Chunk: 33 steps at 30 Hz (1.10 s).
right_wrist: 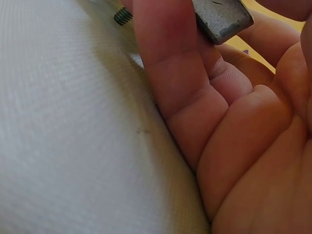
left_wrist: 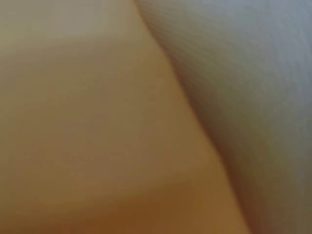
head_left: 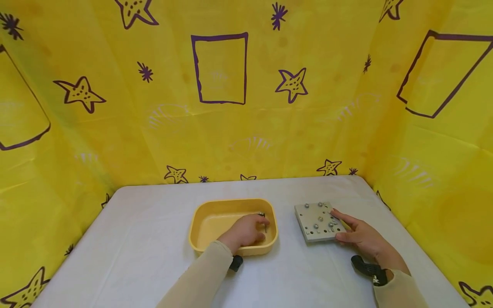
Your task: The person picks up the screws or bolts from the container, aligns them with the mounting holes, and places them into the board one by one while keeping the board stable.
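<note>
My left hand (head_left: 246,231) reaches into a yellow tray (head_left: 195,226), its thumb and index finger apart near a thin screw (head_left: 265,228) at the tray's right side. A darker screw head (head_left: 261,214) shows just beyond the fingers. On the right, my right hand (head_left: 360,235) grips the right edge of a grey metal plate (head_left: 308,222), which is tilted. Several screws stand in holes of the plate, and other holes are bare. In the right wrist view, fingers curl beneath the plate's corner (right_wrist: 222,22), and a threaded screw end (right_wrist: 123,16) sticks out below.
The tray and plate are over a table with a white cloth (head_left: 127,239). Yellow fabric walls (head_left: 219,137) with drawn stars and frames rise at the back and both sides. Blurred, close surfaces fill the left wrist view.
</note>
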Tool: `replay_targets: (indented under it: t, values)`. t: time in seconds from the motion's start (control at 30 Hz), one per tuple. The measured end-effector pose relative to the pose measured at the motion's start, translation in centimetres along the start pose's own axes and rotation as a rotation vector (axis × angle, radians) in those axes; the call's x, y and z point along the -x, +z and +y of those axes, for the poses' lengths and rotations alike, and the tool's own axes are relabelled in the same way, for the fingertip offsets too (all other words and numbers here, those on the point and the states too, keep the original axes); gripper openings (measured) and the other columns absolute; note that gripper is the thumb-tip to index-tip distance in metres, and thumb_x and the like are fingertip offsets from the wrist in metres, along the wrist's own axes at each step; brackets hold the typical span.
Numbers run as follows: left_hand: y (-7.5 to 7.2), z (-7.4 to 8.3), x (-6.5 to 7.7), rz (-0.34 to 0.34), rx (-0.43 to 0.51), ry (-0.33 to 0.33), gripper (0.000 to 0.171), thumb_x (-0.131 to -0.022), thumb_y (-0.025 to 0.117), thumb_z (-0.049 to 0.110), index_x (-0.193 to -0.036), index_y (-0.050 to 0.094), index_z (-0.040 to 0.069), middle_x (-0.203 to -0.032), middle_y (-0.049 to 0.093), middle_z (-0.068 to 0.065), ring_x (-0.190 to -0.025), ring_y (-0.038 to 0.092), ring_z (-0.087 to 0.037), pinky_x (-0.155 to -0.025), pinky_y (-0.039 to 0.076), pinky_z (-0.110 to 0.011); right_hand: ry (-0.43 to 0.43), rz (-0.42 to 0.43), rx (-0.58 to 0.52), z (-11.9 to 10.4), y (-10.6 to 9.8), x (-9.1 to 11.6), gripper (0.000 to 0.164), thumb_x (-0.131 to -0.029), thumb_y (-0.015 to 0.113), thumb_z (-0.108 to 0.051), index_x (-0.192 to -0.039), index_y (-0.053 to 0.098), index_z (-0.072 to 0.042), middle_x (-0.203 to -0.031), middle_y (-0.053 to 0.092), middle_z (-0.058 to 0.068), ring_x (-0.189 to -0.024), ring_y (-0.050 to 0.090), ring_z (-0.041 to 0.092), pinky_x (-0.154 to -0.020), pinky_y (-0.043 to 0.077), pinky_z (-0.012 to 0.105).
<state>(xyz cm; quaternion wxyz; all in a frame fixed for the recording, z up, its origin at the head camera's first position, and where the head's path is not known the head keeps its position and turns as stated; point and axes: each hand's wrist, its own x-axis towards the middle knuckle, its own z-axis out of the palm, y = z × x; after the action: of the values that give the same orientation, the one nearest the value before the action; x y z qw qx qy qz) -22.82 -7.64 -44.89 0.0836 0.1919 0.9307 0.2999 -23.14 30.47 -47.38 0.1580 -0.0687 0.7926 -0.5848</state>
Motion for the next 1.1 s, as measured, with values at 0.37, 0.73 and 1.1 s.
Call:
replay_targets:
  t: [0.37, 0.73, 1.1]
  values:
    - [-0.1, 0.1, 0.0, 0.066, -0.236, 0.133, 0.017, -0.079, 0.075, 0.008, -0.095, 0.078, 0.011, -0.093, 0.068, 0.004, -0.088, 0.062, -0.015, -0.085, 0.049, -0.029, -0.017, -0.007, -0.039, 0.0, 0.2, 0.1, 0.081, -0.084, 0.080, -0.017, -0.154, 0.039, -0.016, -0.165, 0.011, 0.011, -0.128, 0.032, 0.033, -0.088, 0.047, 0.023]
    - [-0.1, 0.6, 0.0, 0.083, -0.287, 0.115, 0.018, -0.083, 0.067, 0.005, -0.094, 0.079, 0.012, -0.091, 0.070, 0.004, -0.084, 0.063, -0.015, -0.079, 0.051, -0.030, -0.017, -0.009, -0.067, -0.2, 0.2, 0.2, 0.081, -0.084, 0.081, -0.014, -0.154, 0.039, -0.015, -0.165, 0.011, 0.009, -0.129, 0.030, 0.033, -0.086, 0.048, 0.024]
    - [-1.3, 0.9, 0.7, 0.179, 0.291, -0.116, 0.032, -0.087, 0.073, 0.006, -0.119, 0.069, 0.006, -0.110, 0.068, -0.004, -0.097, 0.060, -0.019, -0.089, 0.049, -0.039, 0.008, -0.010, -0.099, 0.1, 0.2, 0.0, 0.083, -0.082, 0.082, -0.013, -0.153, 0.041, -0.017, -0.165, 0.012, 0.005, -0.124, 0.036, 0.034, -0.080, 0.053, 0.031]
